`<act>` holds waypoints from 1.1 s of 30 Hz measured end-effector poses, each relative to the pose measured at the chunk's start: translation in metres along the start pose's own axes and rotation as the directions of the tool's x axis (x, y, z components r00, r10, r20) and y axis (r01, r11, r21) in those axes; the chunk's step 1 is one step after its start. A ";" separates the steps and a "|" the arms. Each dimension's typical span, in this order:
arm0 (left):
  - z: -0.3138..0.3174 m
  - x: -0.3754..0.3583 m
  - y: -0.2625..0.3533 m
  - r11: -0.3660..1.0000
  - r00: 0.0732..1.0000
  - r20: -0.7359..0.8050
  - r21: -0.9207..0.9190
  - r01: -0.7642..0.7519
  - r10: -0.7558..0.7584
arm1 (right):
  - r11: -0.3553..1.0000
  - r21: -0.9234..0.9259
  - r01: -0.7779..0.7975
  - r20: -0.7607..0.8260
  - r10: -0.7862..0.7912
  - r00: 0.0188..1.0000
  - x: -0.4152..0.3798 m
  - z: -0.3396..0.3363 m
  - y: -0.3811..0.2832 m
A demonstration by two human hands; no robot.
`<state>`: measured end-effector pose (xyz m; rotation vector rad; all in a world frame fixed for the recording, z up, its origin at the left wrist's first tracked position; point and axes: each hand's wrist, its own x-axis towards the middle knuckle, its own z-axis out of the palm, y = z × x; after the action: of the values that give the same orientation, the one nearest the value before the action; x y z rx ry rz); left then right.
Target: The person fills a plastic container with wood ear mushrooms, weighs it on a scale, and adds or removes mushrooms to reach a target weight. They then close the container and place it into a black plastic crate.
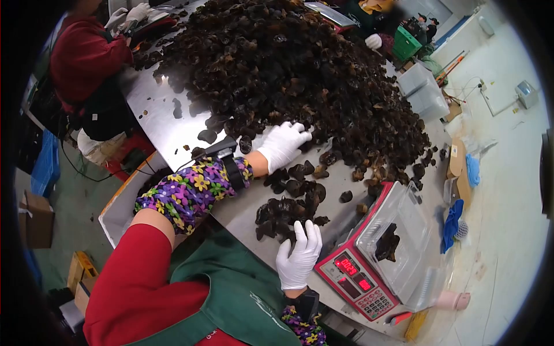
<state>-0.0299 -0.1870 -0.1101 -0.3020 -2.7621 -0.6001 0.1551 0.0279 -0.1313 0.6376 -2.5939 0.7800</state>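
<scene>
Here, two gloved hands work among dark, ruffled pieces on a metal table (242, 216)
The left hand (285, 145), fingers loosely bent, lies at the edge of the big heap (288, 69), its grip impossible to tell; the right hand (299, 255) is open, fingers extended beside the small pile (283, 214), near the red scale (358, 284), whose clear plastic container (404, 230) bears one dark clump (387, 243)
</scene>
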 end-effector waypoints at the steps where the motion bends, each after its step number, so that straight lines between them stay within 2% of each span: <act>1: 0.011 0.004 0.000 0.999 0.999 0.016 0.003 -0.039 0.039 | 1.000 0.000 0.010 -0.002 -0.010 1.000 0.000 0.000 0.000; 2: 0.027 0.004 0.000 0.985 0.982 -0.095 -0.031 -0.168 0.164 | 1.000 -0.001 0.005 -0.004 -0.005 1.000 0.000 -0.001 0.000; 5: 0.010 -0.027 0.044 0.959 0.968 -0.003 -0.132 -0.251 0.253 | 1.000 0.005 0.001 -0.005 -0.001 1.000 0.000 0.000 0.000; 7: 0.004 -0.043 0.056 0.925 0.963 -0.053 -0.268 -0.268 0.263 | 1.000 -0.001 0.004 0.004 -0.004 1.000 0.000 0.000 0.000; 8: 0.003 -0.046 0.055 0.909 0.957 -0.119 -0.299 -0.289 0.265 | 1.000 -0.001 0.006 0.007 -0.006 1.000 0.000 0.000 0.000; 9: 0.001 -0.045 0.051 0.910 0.957 -0.119 -0.300 -0.287 0.263 | 1.000 -0.001 0.007 0.007 -0.007 1.000 0.000 0.000 0.000; 11: -0.008 -0.037 0.035 0.906 0.974 -0.172 -0.371 -0.204 0.149 | 1.000 0.000 0.011 0.005 -0.011 1.000 -0.001 0.000 0.001; 12: -0.017 -0.030 0.028 0.940 0.977 -0.192 -0.310 -0.146 0.088 | 1.000 0.000 0.013 0.005 -0.013 1.000 -0.001 0.000 0.001; 13: -0.017 -0.021 0.014 0.982 0.996 -0.092 -0.187 0.001 -0.019 | 1.000 0.001 0.015 0.003 -0.015 1.000 0.000 0.001 0.000; 15: -0.017 -0.007 -0.018 0.997 0.964 -0.264 0.080 -0.001 0.022 | 1.000 0.002 0.018 0.004 -0.018 1.000 0.000 0.000 0.000; 17: -0.012 -0.001 -0.040 0.981 0.971 -0.238 0.181 0.063 -0.019 | 1.000 0.003 0.024 0.003 -0.024 1.000 0.000 0.001 0.000; 18: -0.011 0.001 -0.046 0.989 0.995 -0.042 0.112 0.095 -0.091 | 1.000 -0.002 0.022 0.001 -0.022 1.000 0.000 0.001 0.000; 21: -0.001 -0.010 -0.037 0.999 0.996 -0.073 -0.031 -0.045 0.043 | 1.000 -0.007 0.010 -0.002 -0.010 1.000 0.000 0.002 0.002; 23: -0.005 -0.025 -0.022 0.980 0.992 -0.108 -0.184 -0.080 0.060 | 1.000 -0.004 0.008 0.014 -0.008 1.000 -0.001 0.001 0.001; 26: -0.009 -0.046 -0.017 0.849 0.993 -0.062 -0.525 0.056 -0.104 | 1.000 -0.002 0.016 0.005 -0.016 1.000 0.000 0.000 0.000; 27: -0.030 -0.050 -0.010 0.780 0.976 0.095 -0.587 0.216 -0.198 | 1.000 -0.003 0.011 0.005 -0.011 1.000 -0.001 -0.001 0.000; 29: -0.042 -0.067 -0.007 0.770 0.978 -0.012 -0.618 0.157 -0.209 | 1.000 -0.001 0.011 0.007 -0.011 1.000 0.000 0.000 -0.001; 30: -0.045 -0.073 -0.008 0.773 0.977 -0.012 -0.614 0.160 -0.211 | 1.000 0.005 0.012 0.007 -0.012 1.000 0.000 0.000 0.000; 32: -0.051 -0.082 -0.012 0.393 0.898 0.239 -0.835 0.384 -0.369 | 1.000 -0.022 0.019 0.028 -0.018 0.999 -0.002 0.000 0.001; 33: -0.054 -0.085 -0.013 0.395 0.897 0.238 -0.834 0.386 -0.373 | 1.000 -0.017 0.021 0.029 -0.020 0.999 -0.001 0.001 0.002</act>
<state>0.0588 -0.2336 -0.0955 0.1697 -2.2444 -2.1389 0.1549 0.0289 -0.1335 0.6742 -2.6129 0.7463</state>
